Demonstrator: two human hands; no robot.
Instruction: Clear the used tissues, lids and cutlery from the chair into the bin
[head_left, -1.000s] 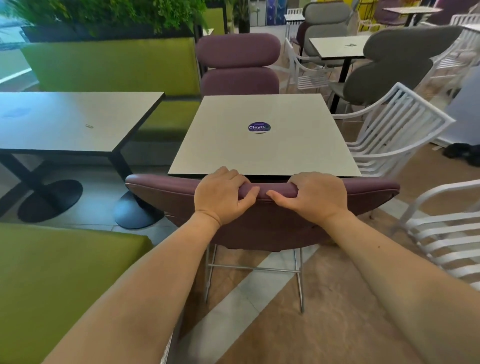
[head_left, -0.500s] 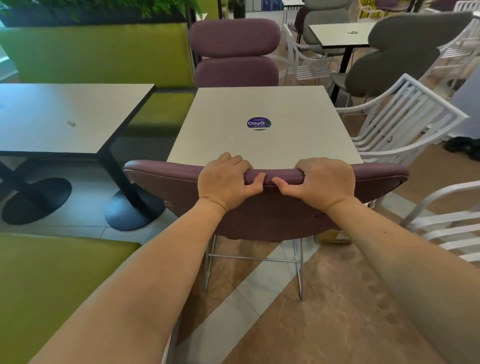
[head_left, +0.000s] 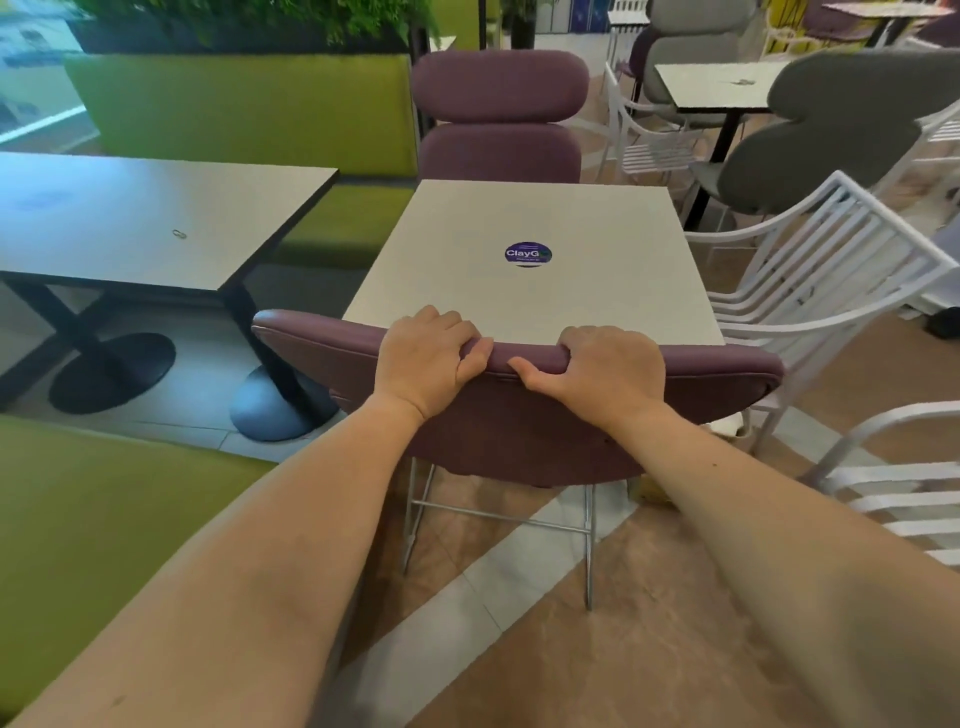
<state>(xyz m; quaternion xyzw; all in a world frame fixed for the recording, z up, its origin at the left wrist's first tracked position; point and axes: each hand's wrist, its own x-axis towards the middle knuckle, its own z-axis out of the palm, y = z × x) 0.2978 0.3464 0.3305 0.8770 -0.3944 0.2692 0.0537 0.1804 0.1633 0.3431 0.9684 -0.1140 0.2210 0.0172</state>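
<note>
Hands, left (head_left: 428, 364) and right (head_left: 605, 374), curl fingers over the maroon chair (head_left: 519, 415) back, running left-right, facing the worktop (head_left: 597, 249).

I log: square table (head_left: 530, 223) bearing round purple sticker (head_left: 528, 254); second table (head_left: 130, 218), left; green bench (head_left: 244, 111); white slatted chair (head_left: 826, 270), right; planter foliage (head_left: 249, 18)
</note>
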